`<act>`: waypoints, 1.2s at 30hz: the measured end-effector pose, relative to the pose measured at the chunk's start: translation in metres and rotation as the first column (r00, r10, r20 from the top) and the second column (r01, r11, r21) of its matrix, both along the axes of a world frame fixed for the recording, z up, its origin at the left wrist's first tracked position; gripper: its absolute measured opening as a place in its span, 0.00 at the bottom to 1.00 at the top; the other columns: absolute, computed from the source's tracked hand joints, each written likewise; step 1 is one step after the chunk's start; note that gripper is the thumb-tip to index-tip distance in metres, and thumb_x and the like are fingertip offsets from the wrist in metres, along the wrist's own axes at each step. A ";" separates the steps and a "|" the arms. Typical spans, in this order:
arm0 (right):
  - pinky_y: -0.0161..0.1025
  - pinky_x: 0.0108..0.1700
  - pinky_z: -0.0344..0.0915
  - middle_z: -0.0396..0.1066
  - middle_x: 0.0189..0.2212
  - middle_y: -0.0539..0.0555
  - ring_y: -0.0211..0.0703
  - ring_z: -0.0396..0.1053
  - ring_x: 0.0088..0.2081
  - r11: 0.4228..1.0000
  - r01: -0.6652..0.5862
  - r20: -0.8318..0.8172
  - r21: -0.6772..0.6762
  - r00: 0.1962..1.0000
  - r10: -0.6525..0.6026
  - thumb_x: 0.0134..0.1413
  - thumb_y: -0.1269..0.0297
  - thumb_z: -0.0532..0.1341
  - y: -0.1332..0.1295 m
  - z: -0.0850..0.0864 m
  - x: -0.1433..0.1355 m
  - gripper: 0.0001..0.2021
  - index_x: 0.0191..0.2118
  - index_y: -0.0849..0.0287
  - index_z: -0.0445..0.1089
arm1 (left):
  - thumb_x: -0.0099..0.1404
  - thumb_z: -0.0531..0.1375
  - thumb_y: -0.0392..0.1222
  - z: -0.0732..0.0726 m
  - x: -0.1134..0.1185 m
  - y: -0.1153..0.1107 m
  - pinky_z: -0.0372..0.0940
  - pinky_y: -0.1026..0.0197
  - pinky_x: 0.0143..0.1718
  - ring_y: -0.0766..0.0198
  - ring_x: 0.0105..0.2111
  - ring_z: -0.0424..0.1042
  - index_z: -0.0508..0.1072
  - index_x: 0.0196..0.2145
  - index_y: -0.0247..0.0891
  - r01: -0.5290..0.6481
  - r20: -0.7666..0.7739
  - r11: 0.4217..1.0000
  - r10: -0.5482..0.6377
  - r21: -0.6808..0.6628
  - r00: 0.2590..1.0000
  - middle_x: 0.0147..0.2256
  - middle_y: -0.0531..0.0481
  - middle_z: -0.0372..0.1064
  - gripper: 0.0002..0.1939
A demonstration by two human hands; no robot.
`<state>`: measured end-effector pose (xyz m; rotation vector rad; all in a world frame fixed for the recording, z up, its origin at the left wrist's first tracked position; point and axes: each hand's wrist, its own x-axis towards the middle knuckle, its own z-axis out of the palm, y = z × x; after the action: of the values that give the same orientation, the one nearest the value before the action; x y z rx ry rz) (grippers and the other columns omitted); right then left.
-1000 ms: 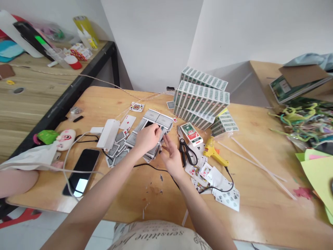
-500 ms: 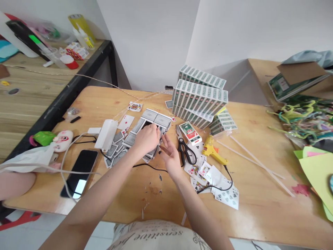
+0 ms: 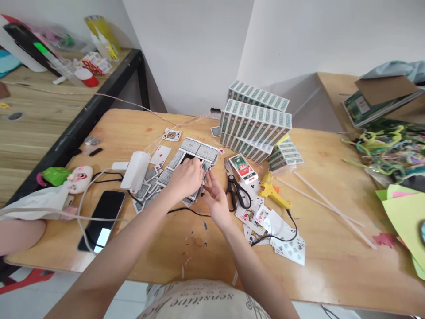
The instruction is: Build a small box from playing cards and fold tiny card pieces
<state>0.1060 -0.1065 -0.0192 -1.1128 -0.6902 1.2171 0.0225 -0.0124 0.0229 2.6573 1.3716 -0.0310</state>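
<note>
A flat structure of grey-backed playing cards (image 3: 200,149) lies mid-table, with a dark opening in it. My left hand (image 3: 187,176) is over that opening, its fingers curled together; what they hold, if anything, is hidden. At the structure's right edge, my right hand (image 3: 216,198) has its fingers stretched and apart, touching or very near the cards. Black-handled scissors (image 3: 237,193) lie just right of my right hand, beside a green and red card box (image 3: 243,168). Loose grey-backed cards (image 3: 146,193) are scattered to the left of the structure.
Stacked card boxes (image 3: 255,122) stand at the back. A yellow glue gun (image 3: 274,191) and face-up cards (image 3: 289,241) lie right. On the left are a phone (image 3: 102,220), a white device (image 3: 135,172), cables and another person's arm (image 3: 21,235). Thin white sticks (image 3: 335,208) lie farther right.
My left hand has shifted very slightly over the cards. My right hand has moved slightly left. Nothing else has visibly moved apart from a small shift of the view.
</note>
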 end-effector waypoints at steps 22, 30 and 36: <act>0.50 0.58 0.55 0.56 0.59 0.58 0.46 0.55 0.60 0.998 -0.059 0.032 0.032 0.998 0.057 0.44 0.73 0.56 -0.008 0.000 0.002 0.33 0.60 0.55 0.50 | 0.66 0.42 0.43 -0.003 -0.002 0.003 0.59 0.57 0.37 0.53 0.40 0.69 0.65 0.39 0.35 -0.068 0.035 0.994 0.071 -0.080 0.997 0.36 0.41 0.69 0.15; 0.54 0.58 0.53 0.65 0.53 0.55 0.49 0.56 0.59 0.999 -0.052 0.105 -0.010 0.993 0.053 0.42 0.74 0.59 -0.002 0.001 0.015 0.33 0.58 0.53 0.57 | 0.66 0.44 0.47 -0.007 -0.004 0.010 0.56 0.61 0.29 0.58 0.34 0.70 0.65 0.34 0.40 -0.073 0.104 0.991 0.085 -0.116 0.991 0.32 0.48 0.70 0.14; 0.49 0.55 0.58 0.65 0.53 0.57 0.48 0.58 0.58 0.997 -0.067 0.120 -0.041 0.990 0.071 0.41 0.75 0.57 0.008 0.000 0.022 0.31 0.56 0.57 0.61 | 0.67 0.44 0.48 -0.011 -0.004 0.012 0.51 0.62 0.25 0.59 0.32 0.70 0.66 0.34 0.42 -0.080 0.105 0.992 0.091 -0.101 0.990 0.31 0.49 0.71 0.15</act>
<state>0.1278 -0.0980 -0.0194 -1.2093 -0.8072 1.2323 0.0180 -0.0006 0.0124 2.4802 1.4107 0.0558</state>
